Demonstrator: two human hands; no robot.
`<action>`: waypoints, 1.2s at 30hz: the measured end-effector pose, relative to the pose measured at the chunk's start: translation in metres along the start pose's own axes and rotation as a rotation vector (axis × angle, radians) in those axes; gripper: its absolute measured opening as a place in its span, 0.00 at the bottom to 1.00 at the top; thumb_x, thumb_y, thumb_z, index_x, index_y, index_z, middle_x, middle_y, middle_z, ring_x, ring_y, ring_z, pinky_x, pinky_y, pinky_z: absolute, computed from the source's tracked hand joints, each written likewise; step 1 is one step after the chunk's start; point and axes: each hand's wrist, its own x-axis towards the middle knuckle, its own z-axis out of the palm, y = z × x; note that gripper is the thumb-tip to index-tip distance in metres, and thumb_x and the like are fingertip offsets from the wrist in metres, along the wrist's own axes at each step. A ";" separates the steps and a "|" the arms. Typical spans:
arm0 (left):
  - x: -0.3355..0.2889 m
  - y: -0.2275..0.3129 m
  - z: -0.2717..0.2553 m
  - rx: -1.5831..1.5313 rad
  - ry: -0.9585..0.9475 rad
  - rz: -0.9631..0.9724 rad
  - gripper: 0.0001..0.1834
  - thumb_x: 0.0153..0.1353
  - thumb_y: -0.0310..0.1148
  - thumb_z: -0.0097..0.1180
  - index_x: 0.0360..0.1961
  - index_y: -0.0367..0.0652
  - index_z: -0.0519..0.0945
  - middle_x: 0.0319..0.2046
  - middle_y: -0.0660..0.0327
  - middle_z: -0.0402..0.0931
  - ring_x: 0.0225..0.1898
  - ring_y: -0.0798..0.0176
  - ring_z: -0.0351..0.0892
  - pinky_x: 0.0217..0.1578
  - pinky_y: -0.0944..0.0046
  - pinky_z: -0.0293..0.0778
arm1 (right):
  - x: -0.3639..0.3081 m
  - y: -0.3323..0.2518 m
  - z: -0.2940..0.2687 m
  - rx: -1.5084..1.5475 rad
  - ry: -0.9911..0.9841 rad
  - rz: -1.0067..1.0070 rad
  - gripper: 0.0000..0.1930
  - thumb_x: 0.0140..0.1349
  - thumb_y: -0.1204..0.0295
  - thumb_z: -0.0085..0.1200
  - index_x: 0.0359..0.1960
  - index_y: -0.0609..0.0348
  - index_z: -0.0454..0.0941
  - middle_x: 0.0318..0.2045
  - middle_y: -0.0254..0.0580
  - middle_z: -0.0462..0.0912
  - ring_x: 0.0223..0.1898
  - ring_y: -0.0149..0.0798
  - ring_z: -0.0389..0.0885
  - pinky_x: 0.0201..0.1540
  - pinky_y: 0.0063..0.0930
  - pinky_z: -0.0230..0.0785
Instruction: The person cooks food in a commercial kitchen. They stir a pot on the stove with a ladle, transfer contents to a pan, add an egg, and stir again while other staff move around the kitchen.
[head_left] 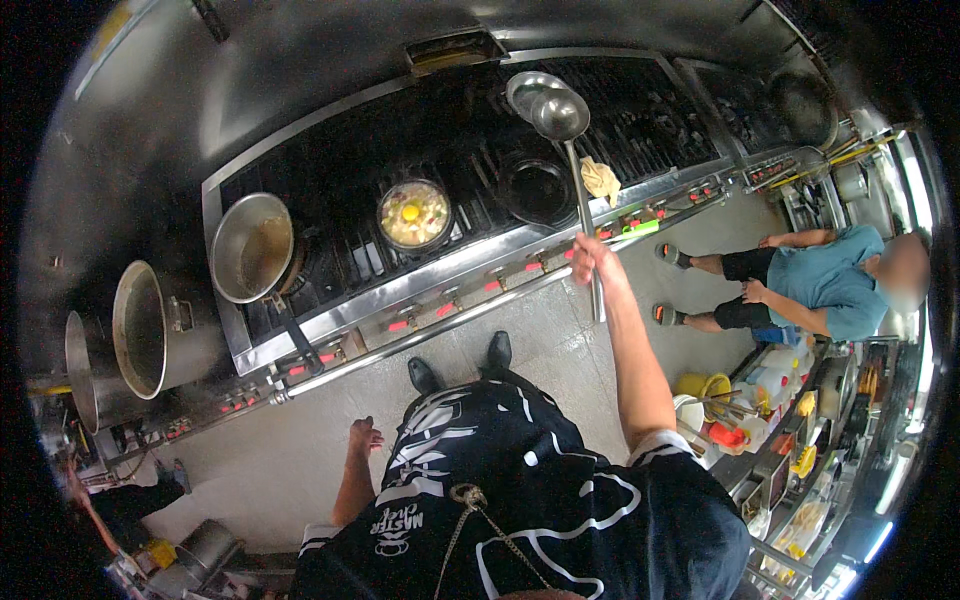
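Note:
My right hand [590, 260] is closed around the long handle of a metal ladle [561, 114], stretched out over the stove [330, 165]. The ladle's round bowl overlaps a metal bowl [524, 90] at the back of the stove. To the left of the ladle, a small round pan [415, 214] holds chopped food with an egg yolk on top. A dark pan [540, 190] sits just left of the ladle's handle, and a crumpled tan cloth [600, 179] lies to its right. My left hand [366, 435] hangs low by my side, holding nothing, its fingers loosely bent.
A deep saucepan [252, 245] with brownish liquid stands at the stove's left end, its handle over the front edge. Large pots [150, 330] stand farther left. A rail with red knobs [445, 311] runs along the front. A person [830, 280] is at the right, near crowded shelves [770, 430].

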 end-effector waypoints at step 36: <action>0.092 0.167 0.123 0.720 -0.406 0.424 0.22 0.55 0.33 0.65 0.50 0.37 0.78 0.39 0.49 0.81 0.42 0.44 0.80 0.43 0.47 0.74 | 0.191 -0.105 -0.169 -1.697 0.258 -0.361 0.17 0.64 0.62 0.54 0.54 0.44 0.81 0.49 0.44 0.81 0.48 0.50 0.85 0.47 0.45 0.80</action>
